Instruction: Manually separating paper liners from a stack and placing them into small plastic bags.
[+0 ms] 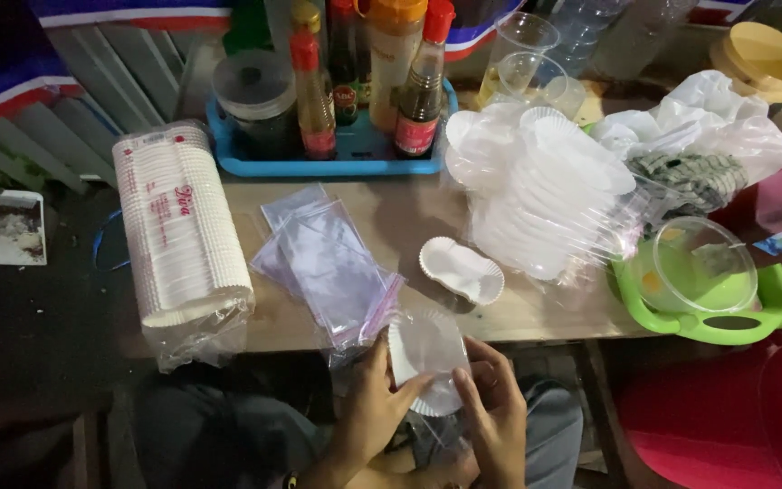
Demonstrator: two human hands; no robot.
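Observation:
My left hand (370,407) and my right hand (493,412) together hold a small white fluted paper plate (425,355) inside a clear plastic bag, just below the table's front edge and above my lap. Both hands pinch the bag around the plate. On the wooden table (536,312) in front of them lies a pile of clear zip bags (328,263). Two loose white paper plates (462,269) lie to its right.
A wrapped stack of paper plates (181,231) lies at the left. A bagged heap of white plates (545,195) sits at the right. A blue tray (328,165) holds sauce bottles. A green basket (706,312) holds clear lids. Plastic cups (529,63) stand behind.

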